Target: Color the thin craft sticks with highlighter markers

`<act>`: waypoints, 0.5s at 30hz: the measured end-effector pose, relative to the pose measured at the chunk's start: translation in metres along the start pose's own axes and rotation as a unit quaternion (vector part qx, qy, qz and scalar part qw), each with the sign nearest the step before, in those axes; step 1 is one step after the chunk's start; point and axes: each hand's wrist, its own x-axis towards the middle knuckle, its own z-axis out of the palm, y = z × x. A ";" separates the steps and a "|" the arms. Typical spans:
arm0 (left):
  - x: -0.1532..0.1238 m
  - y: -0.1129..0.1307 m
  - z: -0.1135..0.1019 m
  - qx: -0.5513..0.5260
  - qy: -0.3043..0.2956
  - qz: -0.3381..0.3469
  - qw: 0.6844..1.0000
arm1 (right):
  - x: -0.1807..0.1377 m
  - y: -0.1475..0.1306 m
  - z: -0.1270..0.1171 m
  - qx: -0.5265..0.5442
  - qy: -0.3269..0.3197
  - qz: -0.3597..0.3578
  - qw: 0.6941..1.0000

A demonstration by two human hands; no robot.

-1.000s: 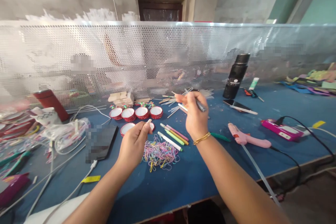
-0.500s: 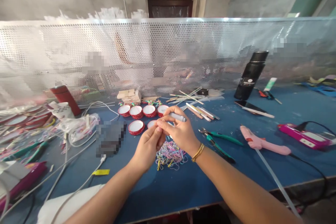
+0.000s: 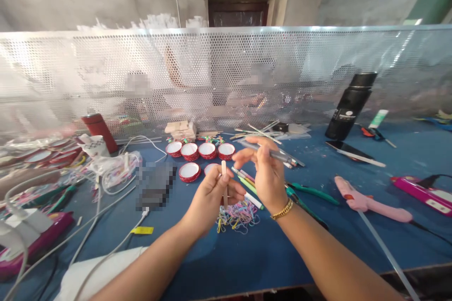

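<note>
In my left hand (image 3: 212,196) I've got a pale craft stick (image 3: 223,168), standing nearly upright, pinched between thumb and forefinger while the other fingers curl loosely behind it. My right hand (image 3: 267,175) is half open, fingers bent and spread, with a grey marker (image 3: 281,156) lodged in the crook of the thumb; I can't tell where its tip points. The two hands are near each other but apart, above the blue table (image 3: 254,256). I'd judge the step as the handling of this one stick, marker kept ready. The next move, as I read it, calls for a steady left pinch, with the stick's flat face turned to me, and a firmer right grip on the marker. Below my left fingers lies a tangle of pastel cords (image 3: 240,216), and between my hands some coloured pens (image 3: 253,198). Beyond my left hand stand round, red-sided tins (image 3: 207,150); just right of my right wrist lie green-handled pliers (image 3: 315,193), and farther right a pink glue gun (image 3: 374,206).
</note>
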 end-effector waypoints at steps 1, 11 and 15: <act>0.000 0.001 -0.001 -0.011 0.016 0.002 1.000 | -0.002 -0.001 0.001 -0.003 -0.019 -0.009 1.000; 0.006 -0.011 -0.005 -0.090 0.080 0.048 0.992 | -0.020 -0.002 0.004 -0.130 -0.071 -0.087 0.985; 0.005 -0.011 -0.002 -0.113 0.073 0.049 0.990 | -0.018 0.001 0.005 -0.174 -0.053 -0.149 0.972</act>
